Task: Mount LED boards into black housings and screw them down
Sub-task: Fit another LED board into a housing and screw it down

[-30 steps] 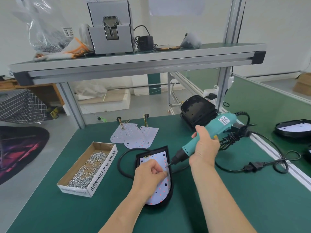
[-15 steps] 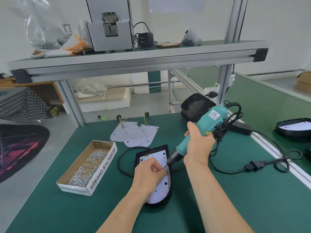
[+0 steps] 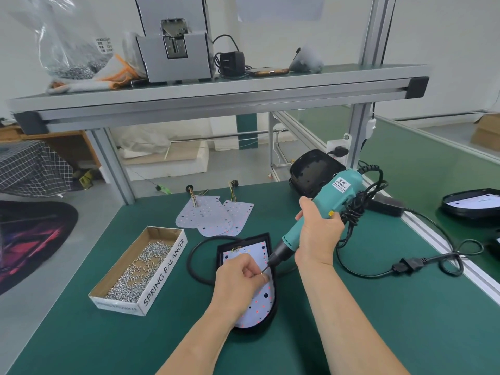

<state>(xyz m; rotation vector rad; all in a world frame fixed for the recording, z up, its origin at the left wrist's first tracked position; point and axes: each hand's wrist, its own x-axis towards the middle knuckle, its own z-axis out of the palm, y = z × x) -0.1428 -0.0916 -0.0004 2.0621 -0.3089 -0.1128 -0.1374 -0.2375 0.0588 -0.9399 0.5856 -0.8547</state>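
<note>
The left forearm shows from about 6 o'clock and the right forearm from about 5 o'clock. Both are bare right to the frame edge. The left hand and right hand are bare as well, with plain, short nails where any show.

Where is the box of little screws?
In the head view the box sits on the table, left of the black housing and the left hand, nearer than the loose boards.
</note>
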